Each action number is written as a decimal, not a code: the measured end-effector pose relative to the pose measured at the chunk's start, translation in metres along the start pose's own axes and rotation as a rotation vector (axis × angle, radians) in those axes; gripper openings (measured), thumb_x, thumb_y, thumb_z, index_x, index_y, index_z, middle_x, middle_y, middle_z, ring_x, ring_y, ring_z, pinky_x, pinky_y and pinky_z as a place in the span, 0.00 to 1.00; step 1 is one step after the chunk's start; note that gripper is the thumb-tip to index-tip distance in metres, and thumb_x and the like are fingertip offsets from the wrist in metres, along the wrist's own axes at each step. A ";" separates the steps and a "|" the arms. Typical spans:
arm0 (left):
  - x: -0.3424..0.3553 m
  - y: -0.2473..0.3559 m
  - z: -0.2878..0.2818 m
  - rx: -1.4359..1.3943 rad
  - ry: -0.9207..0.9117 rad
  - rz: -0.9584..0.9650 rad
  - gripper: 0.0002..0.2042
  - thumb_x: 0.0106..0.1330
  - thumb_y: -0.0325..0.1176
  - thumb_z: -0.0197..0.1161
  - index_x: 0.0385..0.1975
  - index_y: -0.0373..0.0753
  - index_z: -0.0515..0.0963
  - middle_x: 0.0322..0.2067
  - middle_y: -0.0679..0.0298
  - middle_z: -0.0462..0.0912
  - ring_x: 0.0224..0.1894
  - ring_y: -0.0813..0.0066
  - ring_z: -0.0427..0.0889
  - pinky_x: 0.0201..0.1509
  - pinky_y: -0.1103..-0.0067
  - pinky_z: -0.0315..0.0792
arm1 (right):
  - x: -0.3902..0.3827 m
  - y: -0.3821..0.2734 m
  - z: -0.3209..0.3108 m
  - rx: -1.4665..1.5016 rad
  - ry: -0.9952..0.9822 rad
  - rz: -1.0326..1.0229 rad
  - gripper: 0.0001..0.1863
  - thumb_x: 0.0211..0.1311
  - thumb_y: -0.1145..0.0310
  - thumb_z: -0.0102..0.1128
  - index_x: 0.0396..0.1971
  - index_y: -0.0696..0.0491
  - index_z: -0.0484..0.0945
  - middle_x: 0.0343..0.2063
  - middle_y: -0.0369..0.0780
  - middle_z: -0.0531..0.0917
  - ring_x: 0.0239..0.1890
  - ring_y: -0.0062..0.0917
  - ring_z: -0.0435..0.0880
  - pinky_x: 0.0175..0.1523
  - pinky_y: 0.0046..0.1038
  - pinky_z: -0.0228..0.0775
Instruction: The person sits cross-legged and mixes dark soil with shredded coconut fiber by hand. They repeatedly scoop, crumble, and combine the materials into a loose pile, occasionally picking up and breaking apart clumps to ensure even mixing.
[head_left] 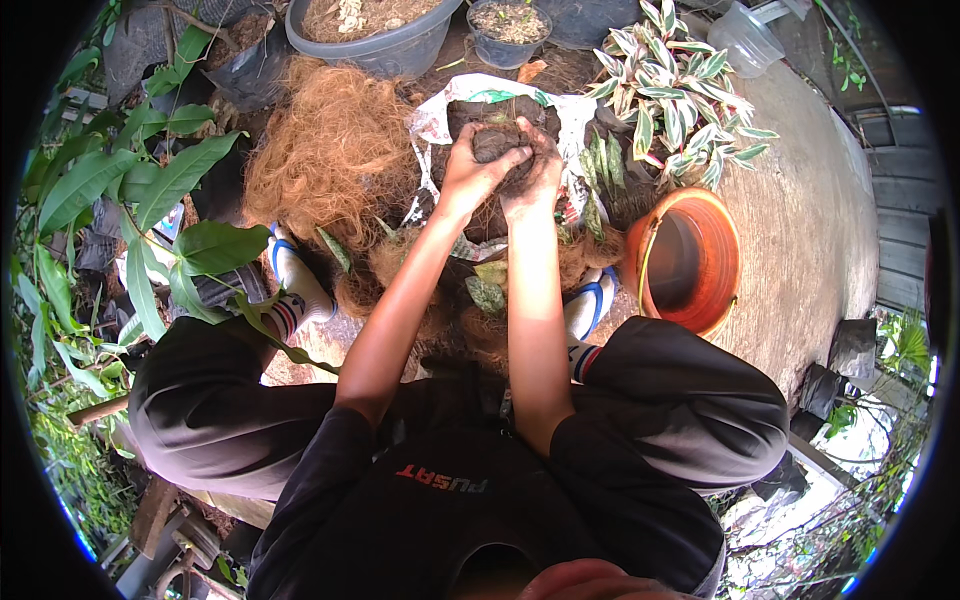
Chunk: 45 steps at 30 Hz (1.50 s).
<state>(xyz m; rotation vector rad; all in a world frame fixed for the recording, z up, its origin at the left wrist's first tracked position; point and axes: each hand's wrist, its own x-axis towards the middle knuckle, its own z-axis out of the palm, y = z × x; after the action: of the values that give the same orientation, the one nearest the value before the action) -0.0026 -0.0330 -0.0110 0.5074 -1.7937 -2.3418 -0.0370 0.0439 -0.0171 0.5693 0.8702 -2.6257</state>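
My left hand and my right hand are cupped together around a ball of dark soil, fingers wrapped about its sides. Thin strands, perhaps roots or fibre, hang below it. Both hands are over an opened white plastic sack that holds more dark soil. To the left of the sack lies a large heap of brown coconut fibre. Small mottled-leaf plants rest in fibre between my forearms, and others lie just right of the sack.
An orange bucket with dark contents stands at right, near my foot. Behind it grows a variegated plant. At the back are a large grey pot and a smaller pot. Leafy branches reach in from the left.
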 end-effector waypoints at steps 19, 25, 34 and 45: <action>-0.002 0.011 0.003 0.223 -0.059 0.166 0.34 0.62 0.53 0.57 0.55 0.28 0.60 0.55 0.40 0.63 0.62 0.50 0.60 0.66 0.66 0.52 | -0.005 -0.001 0.015 -0.376 -0.027 -0.338 0.21 0.71 0.56 0.40 0.40 0.57 0.76 0.43 0.39 0.76 0.48 0.27 0.72 0.57 0.28 0.58; -0.008 0.019 0.006 0.242 -0.036 0.169 0.34 0.62 0.52 0.56 0.55 0.28 0.59 0.54 0.40 0.63 0.62 0.49 0.59 0.66 0.65 0.52 | -0.008 -0.008 0.022 -0.657 0.025 -0.449 0.24 0.72 0.51 0.41 0.39 0.57 0.77 0.39 0.40 0.77 0.45 0.25 0.73 0.52 0.27 0.61; -0.012 0.027 0.011 0.672 0.056 0.263 0.28 0.62 0.53 0.55 0.51 0.32 0.70 0.53 0.35 0.65 0.63 0.43 0.58 0.67 0.55 0.46 | -0.006 -0.005 -0.002 0.111 -0.163 0.066 0.23 0.70 0.55 0.36 0.54 0.55 0.67 0.49 0.43 0.75 0.52 0.31 0.75 0.60 0.36 0.66; -0.021 0.025 0.010 0.716 0.215 0.871 0.06 0.47 0.31 0.67 0.23 0.37 0.80 0.29 0.62 0.81 0.36 0.63 0.79 0.45 0.71 0.70 | 0.011 -0.003 -0.009 0.227 0.077 0.301 0.23 0.69 0.50 0.44 0.51 0.53 0.69 0.46 0.42 0.76 0.48 0.33 0.78 0.58 0.36 0.71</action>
<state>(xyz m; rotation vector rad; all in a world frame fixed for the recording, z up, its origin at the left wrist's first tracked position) 0.0116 -0.0243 0.0190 0.0007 -2.1076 -1.0306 -0.0452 0.0500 -0.0268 0.7959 0.4649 -2.4512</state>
